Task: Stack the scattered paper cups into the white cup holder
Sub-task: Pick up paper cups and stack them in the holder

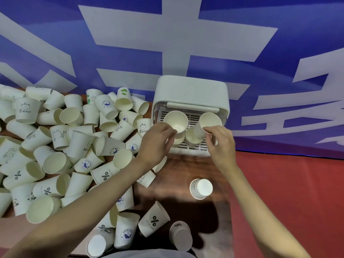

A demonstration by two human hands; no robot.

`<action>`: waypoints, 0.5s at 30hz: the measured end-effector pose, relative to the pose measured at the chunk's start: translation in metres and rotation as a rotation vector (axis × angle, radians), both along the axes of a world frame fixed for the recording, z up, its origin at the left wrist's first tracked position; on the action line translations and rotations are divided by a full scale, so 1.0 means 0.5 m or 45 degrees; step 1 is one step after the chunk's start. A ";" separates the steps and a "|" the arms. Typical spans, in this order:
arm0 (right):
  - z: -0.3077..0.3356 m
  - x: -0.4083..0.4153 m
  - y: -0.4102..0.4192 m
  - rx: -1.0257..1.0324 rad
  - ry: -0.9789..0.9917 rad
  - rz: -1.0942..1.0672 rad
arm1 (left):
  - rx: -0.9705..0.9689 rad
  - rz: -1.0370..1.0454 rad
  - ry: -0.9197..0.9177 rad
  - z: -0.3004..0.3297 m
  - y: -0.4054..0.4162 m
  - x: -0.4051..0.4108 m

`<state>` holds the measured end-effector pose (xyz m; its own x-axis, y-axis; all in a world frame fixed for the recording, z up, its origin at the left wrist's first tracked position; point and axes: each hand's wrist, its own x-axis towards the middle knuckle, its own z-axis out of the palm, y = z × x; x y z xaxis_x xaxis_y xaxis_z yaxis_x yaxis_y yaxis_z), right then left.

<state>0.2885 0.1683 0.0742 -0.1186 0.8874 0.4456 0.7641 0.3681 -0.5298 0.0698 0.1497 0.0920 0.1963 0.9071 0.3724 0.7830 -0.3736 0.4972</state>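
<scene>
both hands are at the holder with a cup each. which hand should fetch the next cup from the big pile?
Left, probably. The left hand holds a cup at the white cup holder, and the big pile lies entirely on its side of the table. The right hand, gripping another cup, would have to cross over.

Event hall, likely — printed blue banner (242, 43), red floor (288, 192).

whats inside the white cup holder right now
Paper cups stand mouth-up on the slatted tray of the white cup holder: the left hand holds one, the right hand another. Lower cups are partly covered, so no count is possible.
</scene>
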 end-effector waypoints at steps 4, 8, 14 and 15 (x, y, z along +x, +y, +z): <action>-0.044 -0.010 0.008 0.062 -0.127 0.082 | -0.007 -0.069 0.181 -0.035 0.024 0.009; -0.074 -0.011 0.014 0.036 -0.152 0.075 | -0.059 -0.073 0.238 -0.065 0.033 0.007; -0.102 -0.026 0.026 -0.178 -0.140 0.097 | -0.146 -0.114 0.313 -0.094 0.046 0.014; -0.106 -0.028 0.029 -0.231 -0.154 0.110 | -0.185 -0.131 0.345 -0.099 0.047 0.015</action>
<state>0.2745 0.1828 0.0214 -0.2404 0.9359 0.2573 0.7959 0.3418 -0.4997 0.0772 0.1734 0.0424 0.3638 0.9172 0.1624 0.8562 -0.3980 0.3294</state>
